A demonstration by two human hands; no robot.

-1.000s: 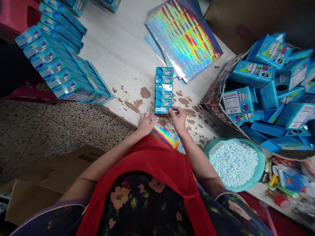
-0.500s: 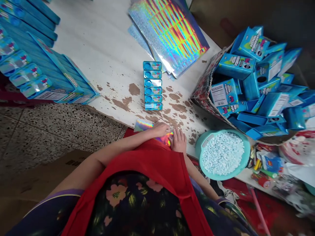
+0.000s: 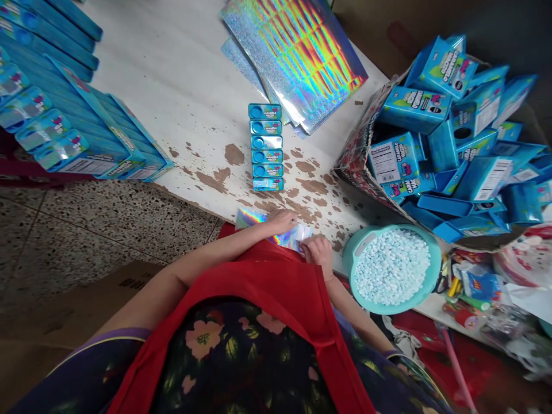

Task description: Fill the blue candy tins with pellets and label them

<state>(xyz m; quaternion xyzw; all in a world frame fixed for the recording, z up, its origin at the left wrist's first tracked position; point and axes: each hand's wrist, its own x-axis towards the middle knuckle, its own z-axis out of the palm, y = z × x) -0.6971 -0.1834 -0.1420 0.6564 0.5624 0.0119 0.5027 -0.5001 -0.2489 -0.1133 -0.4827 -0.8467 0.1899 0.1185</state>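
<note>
At the table's front edge, close to my red apron, lies a holographic sticker sheet [image 3: 249,217]. My left hand [image 3: 280,221] is curled on top of it, its fingers closed against the sheet. To the right, my right hand [image 3: 319,253] is closed in a pinch at the sheet's right end, next to a pale, shiny patch [image 3: 303,232]. Whether that patch is a lifted sticker or glare, I cannot tell. Just beyond my hands stands a row of several small blue boxes [image 3: 266,155], each with a round mark on top.
More holographic sheets [image 3: 297,63] lie stacked at the back. On the right are a carton [image 3: 362,138] heaped with blue boxes and a turquoise tub [image 3: 352,259] of small white pieces. Blue boxes [image 3: 95,132] line the left side. Brown worn patches mark the white table [image 3: 172,75].
My right hand has moved slightly right and down, away from the left, uncovering more of the sheet and a pale patch between them. The left hand stays nearly in place.
</note>
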